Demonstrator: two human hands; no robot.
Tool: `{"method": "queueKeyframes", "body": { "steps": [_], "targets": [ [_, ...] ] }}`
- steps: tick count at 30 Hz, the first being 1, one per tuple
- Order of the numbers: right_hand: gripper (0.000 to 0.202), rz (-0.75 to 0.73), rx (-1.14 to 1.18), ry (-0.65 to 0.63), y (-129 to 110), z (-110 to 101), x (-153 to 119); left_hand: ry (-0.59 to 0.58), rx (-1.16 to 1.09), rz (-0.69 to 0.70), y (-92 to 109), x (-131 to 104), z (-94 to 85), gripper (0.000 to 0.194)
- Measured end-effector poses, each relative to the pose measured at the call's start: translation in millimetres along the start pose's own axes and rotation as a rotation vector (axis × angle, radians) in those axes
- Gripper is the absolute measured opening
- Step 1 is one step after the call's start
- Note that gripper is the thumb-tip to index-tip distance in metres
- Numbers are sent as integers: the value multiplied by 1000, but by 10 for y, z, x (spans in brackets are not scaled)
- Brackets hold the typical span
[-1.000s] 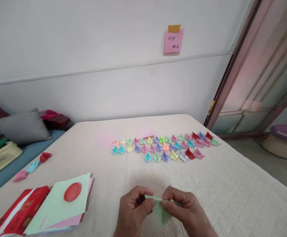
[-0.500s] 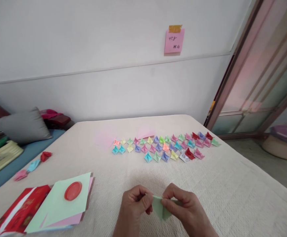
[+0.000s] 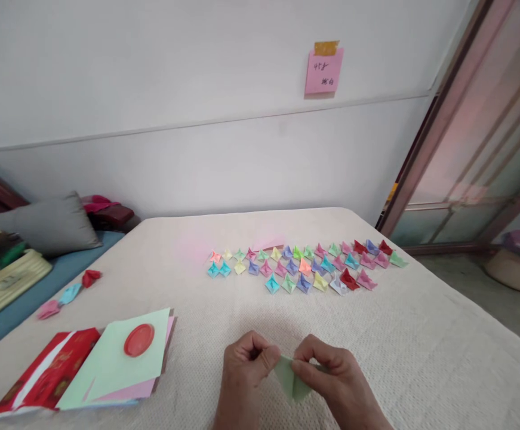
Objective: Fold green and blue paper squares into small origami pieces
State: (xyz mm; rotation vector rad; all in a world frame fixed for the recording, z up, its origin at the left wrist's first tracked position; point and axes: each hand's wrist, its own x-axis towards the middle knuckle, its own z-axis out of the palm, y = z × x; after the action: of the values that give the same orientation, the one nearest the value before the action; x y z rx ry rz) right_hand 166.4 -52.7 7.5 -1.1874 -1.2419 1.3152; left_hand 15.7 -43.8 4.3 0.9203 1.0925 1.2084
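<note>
Between my hands, low in the middle of the head view, is a piece of folded light green paper (image 3: 292, 385). My left hand (image 3: 248, 364) pinches its upper left corner between thumb and index finger. The thumb and fingers of my right hand (image 3: 331, 370) grip its upper right side, hiding part of the folds. The paper is held above the table, its lower point hanging down. Farther off, several small folded paper boats (image 3: 304, 283) in many colours lie in three rows on the pale tablecloth (image 3: 224, 310).
To the left lie a stack of coloured paper sheets (image 3: 120, 373) with a red round lid (image 3: 138, 340) on top, a red packet (image 3: 47, 370) and folded paper pieces (image 3: 69, 294). A pink note (image 3: 324, 71) is taped to the wall. A grey cushion (image 3: 54, 224) rests at far left.
The whole view has shifted slightly, so table things appear a little farther right. Both hands keep hold of the green paper with almost the same grip.
</note>
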Motion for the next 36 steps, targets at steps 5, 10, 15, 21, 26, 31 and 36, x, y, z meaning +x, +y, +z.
{"method": "queueKeyframes", "body": {
  "steps": [5, 10, 15, 21, 26, 31, 36],
  "targets": [
    [25, 83, 87, 34, 86, -44, 76, -85, -44, -27, -25, 22, 8, 30],
    [25, 53, 136, 77, 62, -46, 72, -267, 48, -101, -57, -5, 73, 27],
    [24, -28, -25, 90, -12, -88, 17, -129, 109, -18, -87, 43, 22, 25],
    [32, -47, -104, 180, -29, -120, 15, -104, 78, 27, -123, 70, -3, 25],
    [31, -2, -55, 194, 21, -116, 44, -157, 33, -24, -70, 23, 42, 28],
    [31, 109, 66, 197, 30, -108, 56, -157, -67, -90, -57, -28, 75, 35],
    [31, 116, 88, 245, 48, -76, 64, -129, -128, -153, -77, -20, 81, 35]
  ]
}}
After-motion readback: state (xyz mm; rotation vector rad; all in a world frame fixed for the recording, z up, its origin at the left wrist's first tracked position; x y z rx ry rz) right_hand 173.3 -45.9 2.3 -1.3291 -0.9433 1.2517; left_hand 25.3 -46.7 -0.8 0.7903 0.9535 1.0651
